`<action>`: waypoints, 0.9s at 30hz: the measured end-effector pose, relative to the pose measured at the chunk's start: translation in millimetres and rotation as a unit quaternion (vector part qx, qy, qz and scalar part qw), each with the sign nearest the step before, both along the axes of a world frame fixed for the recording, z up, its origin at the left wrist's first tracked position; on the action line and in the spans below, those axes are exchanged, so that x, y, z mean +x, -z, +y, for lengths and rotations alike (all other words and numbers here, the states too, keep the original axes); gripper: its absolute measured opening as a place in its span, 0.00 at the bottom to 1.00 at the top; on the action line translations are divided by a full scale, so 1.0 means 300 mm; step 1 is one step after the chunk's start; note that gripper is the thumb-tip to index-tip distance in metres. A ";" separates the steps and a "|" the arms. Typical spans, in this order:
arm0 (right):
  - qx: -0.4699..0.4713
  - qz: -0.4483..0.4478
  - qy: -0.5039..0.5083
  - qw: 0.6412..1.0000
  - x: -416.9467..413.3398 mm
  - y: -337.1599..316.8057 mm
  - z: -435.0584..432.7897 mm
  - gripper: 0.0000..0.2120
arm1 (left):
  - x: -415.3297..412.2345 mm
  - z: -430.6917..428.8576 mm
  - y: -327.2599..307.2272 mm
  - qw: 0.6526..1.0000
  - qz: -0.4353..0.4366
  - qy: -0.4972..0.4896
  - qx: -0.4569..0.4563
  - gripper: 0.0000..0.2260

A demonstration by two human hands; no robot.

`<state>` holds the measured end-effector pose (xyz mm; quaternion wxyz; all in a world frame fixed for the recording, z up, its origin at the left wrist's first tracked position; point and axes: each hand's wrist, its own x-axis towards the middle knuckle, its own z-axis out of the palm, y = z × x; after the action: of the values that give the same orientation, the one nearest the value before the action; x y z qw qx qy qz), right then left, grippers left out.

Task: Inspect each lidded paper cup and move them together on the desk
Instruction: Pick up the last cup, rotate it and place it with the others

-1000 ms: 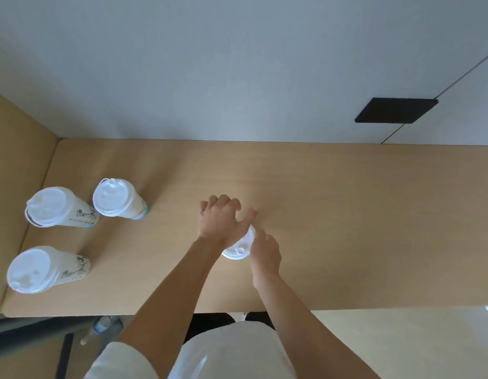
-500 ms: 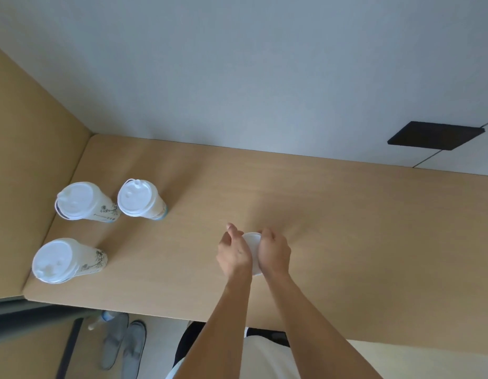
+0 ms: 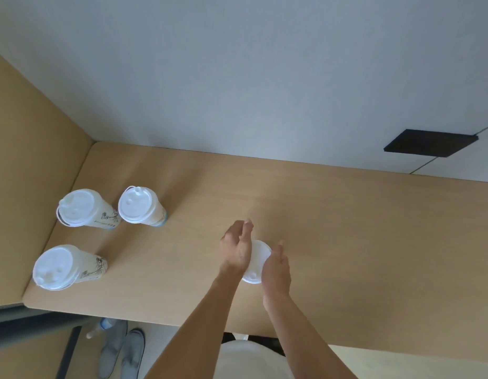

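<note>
A lidded paper cup point(image 3: 256, 260) stands near the front middle of the wooden desk point(image 3: 360, 228), only its white lid showing between my hands. My left hand point(image 3: 235, 250) lies flat against its left side with fingers stretched forward. My right hand point(image 3: 275, 270) curls around its right side. Three more white-lidded cups with dark printed drawings stand at the desk's left end: one at the back left point(image 3: 83, 209), one just right of it point(image 3: 139, 205), and one nearer the front edge point(image 3: 58, 268).
A tall wooden side panel point(image 3: 32, 149) closes off the desk's left end, and a pale wall runs behind, with a black rectangle point(image 3: 429, 143) at the right. Under the front edge are grey slippers point(image 3: 119, 351) and a bottle point(image 3: 102, 325) on the floor.
The view has swung left and down. My left hand came off the lid to the cup's left side and straightened its fingers; my right hand stayed on the right side.
</note>
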<state>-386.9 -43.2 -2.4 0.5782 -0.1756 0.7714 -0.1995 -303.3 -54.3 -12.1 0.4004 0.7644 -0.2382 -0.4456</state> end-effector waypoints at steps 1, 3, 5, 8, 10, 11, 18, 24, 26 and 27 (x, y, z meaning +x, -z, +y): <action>-0.008 0.015 -0.026 1.000 -0.014 -0.002 0.011 0.29 | 0.007 -0.002 -0.010 1.000 0.001 0.004 -0.027 0.17; -0.135 0.105 -0.123 0.978 -0.039 0.007 0.027 0.24 | 0.021 0.009 -0.018 0.997 0.008 -0.030 -0.070 0.18; -0.333 0.204 -0.263 0.882 -0.056 0.009 0.028 0.18 | 0.036 0.036 -0.010 0.990 0.025 -0.112 -0.079 0.18; -0.527 0.268 -0.489 0.642 -0.054 0.057 -0.012 0.15 | 0.070 0.102 0.014 0.976 0.086 -0.200 -0.016 0.17; -0.544 0.270 -0.578 0.545 -0.039 0.085 -0.027 0.13 | 0.079 0.165 0.026 0.965 0.174 -0.189 0.041 0.18; -0.540 0.272 -0.597 0.527 -0.031 0.095 -0.029 0.12 | 0.079 0.194 0.028 0.962 0.205 -0.171 0.063 0.18; -0.574 0.305 -0.563 0.512 -0.011 0.142 -0.033 0.09 | 0.076 0.253 0.053 0.958 0.256 -0.105 0.081 0.14; -0.555 0.306 -0.566 0.528 -0.002 0.135 -0.026 0.10 | 0.105 0.250 0.048 0.958 0.257 -0.082 0.097 0.15; -0.512 0.325 -0.584 0.539 0.005 0.111 -0.031 0.14 | 0.112 0.252 0.033 0.962 0.241 -0.071 0.103 0.16; -0.482 0.326 -0.590 0.560 0.007 0.093 -0.037 0.16 | 0.117 0.254 0.032 0.964 0.231 -0.070 0.110 0.15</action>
<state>-384.8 -54.2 -30.3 0.1058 -0.8970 0.4206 -0.0851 -268.2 21.8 -21.6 0.3883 0.6949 -0.0351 -0.6042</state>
